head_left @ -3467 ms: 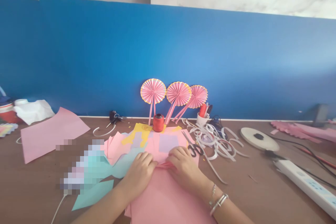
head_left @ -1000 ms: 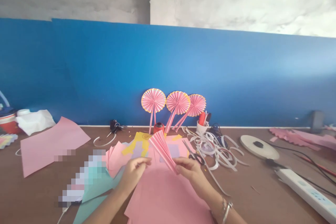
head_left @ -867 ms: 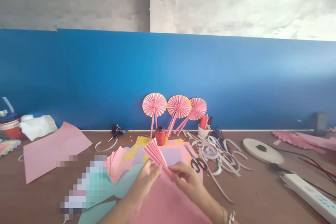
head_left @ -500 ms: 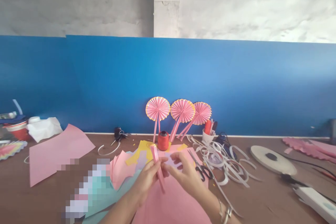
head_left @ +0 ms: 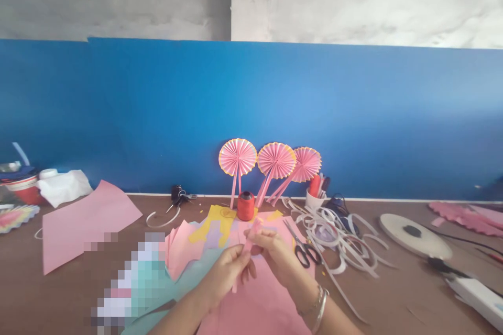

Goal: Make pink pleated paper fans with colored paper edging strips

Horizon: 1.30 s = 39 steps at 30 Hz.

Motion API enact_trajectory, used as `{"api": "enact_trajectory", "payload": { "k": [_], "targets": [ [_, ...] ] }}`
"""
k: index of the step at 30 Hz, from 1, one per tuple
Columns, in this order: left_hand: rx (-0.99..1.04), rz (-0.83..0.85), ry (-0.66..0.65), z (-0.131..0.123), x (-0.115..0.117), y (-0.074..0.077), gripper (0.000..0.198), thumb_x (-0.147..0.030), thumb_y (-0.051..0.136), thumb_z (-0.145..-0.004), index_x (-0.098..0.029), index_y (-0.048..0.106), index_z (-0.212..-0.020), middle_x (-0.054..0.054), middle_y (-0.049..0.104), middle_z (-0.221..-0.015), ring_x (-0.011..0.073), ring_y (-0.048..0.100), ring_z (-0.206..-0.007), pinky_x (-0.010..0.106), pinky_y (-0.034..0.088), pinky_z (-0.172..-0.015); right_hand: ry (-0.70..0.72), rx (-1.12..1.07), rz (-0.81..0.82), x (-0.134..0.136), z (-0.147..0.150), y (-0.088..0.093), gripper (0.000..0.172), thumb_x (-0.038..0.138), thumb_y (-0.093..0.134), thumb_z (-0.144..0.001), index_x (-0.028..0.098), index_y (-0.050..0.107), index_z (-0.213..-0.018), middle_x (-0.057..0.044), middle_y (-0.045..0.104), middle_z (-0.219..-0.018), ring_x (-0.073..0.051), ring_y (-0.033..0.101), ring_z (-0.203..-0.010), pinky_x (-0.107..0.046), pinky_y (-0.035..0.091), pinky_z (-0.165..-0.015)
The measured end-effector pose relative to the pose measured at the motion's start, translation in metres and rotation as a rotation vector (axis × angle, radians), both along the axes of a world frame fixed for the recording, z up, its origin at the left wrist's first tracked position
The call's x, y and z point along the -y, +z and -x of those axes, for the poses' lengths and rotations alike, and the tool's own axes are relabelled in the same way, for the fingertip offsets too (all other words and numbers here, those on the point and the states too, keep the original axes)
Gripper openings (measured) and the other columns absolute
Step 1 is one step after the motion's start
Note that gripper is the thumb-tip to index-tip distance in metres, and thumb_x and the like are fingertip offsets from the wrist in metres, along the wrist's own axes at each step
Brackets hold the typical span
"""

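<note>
A narrow folded strip of pink paper (head_left: 251,241) is held up over a large pink sheet (head_left: 259,298). My left hand (head_left: 230,267) grips the strip lower down, fingers closed around it. Near its upper end, my right hand (head_left: 271,248) pinches it between thumb and fingers. Just beyond stands a red spool of thread (head_left: 245,206). Black-handled scissors (head_left: 302,248) lie to the right of my right hand. Several round pleated pink paper fans (head_left: 237,157) with strip handles lean against the blue panel.
Curled white paper strips (head_left: 334,235) pile up at the right, by a white cup of tools (head_left: 314,199). Farther right are a round cream disc (head_left: 416,235) and a white device (head_left: 477,298). Yellow scraps (head_left: 216,222), teal sheets (head_left: 188,277) and a pink sheet (head_left: 90,225) lie leftward.
My right hand has closed onto the strip's upper end, where it was apart from it before. The strip now tilts to the right. The view has dipped slightly.
</note>
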<state>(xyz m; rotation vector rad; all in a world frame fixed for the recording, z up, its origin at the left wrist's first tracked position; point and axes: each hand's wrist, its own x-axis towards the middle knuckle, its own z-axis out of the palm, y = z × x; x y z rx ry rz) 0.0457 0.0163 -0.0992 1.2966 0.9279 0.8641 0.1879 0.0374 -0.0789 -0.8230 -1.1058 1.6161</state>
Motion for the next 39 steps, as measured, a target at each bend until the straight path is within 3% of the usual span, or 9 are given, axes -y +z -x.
{"api": "enact_trajectory", "payload": {
  "k": [7,12,14,16,18,23,31,35,39],
  "targets": [
    [-0.070,-0.114,0.022,0.004,-0.003,-0.013,0.044,-0.056,0.050,-0.080,-0.013,0.059,-0.079,0.006,0.066,-0.077,0.0126,0.055,-0.057,0.029,0.042,-0.063,-0.231,0.071,0.029,-0.017,-0.023,0.011,0.026,0.033,0.076,-0.063,0.015,0.057,-0.056,0.005,0.050,-0.052,-0.008,0.043,-0.052,-0.022,0.034,-0.055],
    [-0.351,-0.250,0.334,0.008,0.005,-0.029,0.039,-0.042,0.060,-0.074,-0.019,0.053,-0.104,0.001,0.058,-0.078,0.0201,0.056,-0.079,0.032,0.041,-0.074,-0.462,-0.148,0.025,-0.030,-0.045,0.014,0.024,0.031,0.077,-0.061,0.019,0.057,-0.065,0.005,0.053,-0.058,-0.010,0.051,-0.055,-0.022,0.041,-0.056],
    [-0.574,-0.438,0.217,0.009,0.009,-0.036,0.047,-0.041,0.070,-0.064,-0.020,0.053,-0.103,0.004,0.059,-0.089,0.0230,0.053,-0.085,0.035,0.040,-0.078,-0.567,-0.220,0.005,-0.033,-0.054,0.013,0.023,0.030,0.076,-0.063,0.021,0.056,-0.068,0.005,0.056,-0.063,-0.011,0.056,-0.060,-0.023,0.045,-0.060],
    [-0.719,-0.656,-0.044,0.009,0.012,-0.043,0.055,-0.044,0.077,-0.055,-0.021,0.056,-0.100,0.005,0.060,-0.096,0.0247,0.052,-0.086,0.036,0.037,-0.078,-0.648,-0.257,-0.004,-0.034,-0.061,0.012,0.022,0.028,0.075,-0.063,0.022,0.055,-0.070,0.005,0.059,-0.067,-0.012,0.058,-0.064,-0.023,0.048,-0.062],
    [-0.836,-0.809,-0.204,0.007,0.012,-0.052,0.048,-0.043,0.075,-0.062,-0.021,0.057,-0.101,0.006,0.060,-0.099,0.0240,0.051,-0.087,0.035,0.035,-0.078,-0.678,-0.270,-0.003,-0.033,-0.064,0.011,0.022,0.027,0.075,-0.063,0.022,0.056,-0.072,0.005,0.059,-0.067,-0.011,0.059,-0.063,-0.023,0.049,-0.062],
    [-0.940,-1.019,-0.306,0.000,0.004,-0.077,0.014,-0.030,0.058,-0.084,-0.024,0.062,-0.096,0.003,0.058,-0.089,0.0188,0.049,-0.081,0.030,0.030,-0.071,-0.613,-0.269,-0.016,-0.029,-0.061,0.014,0.022,0.026,0.076,-0.063,0.021,0.056,-0.071,0.005,0.058,-0.064,-0.010,0.058,-0.060,-0.022,0.049,-0.061],
    [-0.877,-1.136,-0.384,0.004,0.004,-0.066,0.027,-0.037,0.064,-0.080,-0.036,0.062,-0.106,0.002,0.058,-0.103,0.0213,0.050,-0.091,0.031,0.034,-0.074,-0.267,-0.041,0.148,-0.014,-0.035,0.001,0.031,0.026,0.079,-0.055,0.018,0.052,-0.069,0.001,0.063,-0.065,-0.015,0.066,-0.066,-0.023,0.051,-0.063],
    [-0.950,-1.072,-0.209,-0.019,0.017,-0.110,0.020,-0.022,0.047,-0.089,-0.023,0.065,-0.099,0.007,0.066,-0.092,0.0233,0.056,-0.086,0.035,0.040,-0.076,-0.110,0.219,0.099,-0.001,-0.009,-0.026,0.026,0.027,0.069,-0.063,0.018,0.055,-0.083,0.000,0.064,-0.071,-0.018,0.066,-0.070,-0.031,0.051,-0.071],
    [-0.940,-1.016,-0.193,-0.033,0.022,-0.144,0.042,-0.037,0.054,-0.086,-0.014,0.057,-0.121,0.018,0.066,-0.111,0.0296,0.062,-0.096,0.038,0.047,-0.080,-0.147,0.976,-0.350,0.004,-0.006,-0.031,0.041,0.020,0.063,-0.068,0.015,0.058,-0.108,-0.012,0.065,-0.106,-0.025,0.060,-0.098,-0.037,0.046,-0.085]
  ]
}}
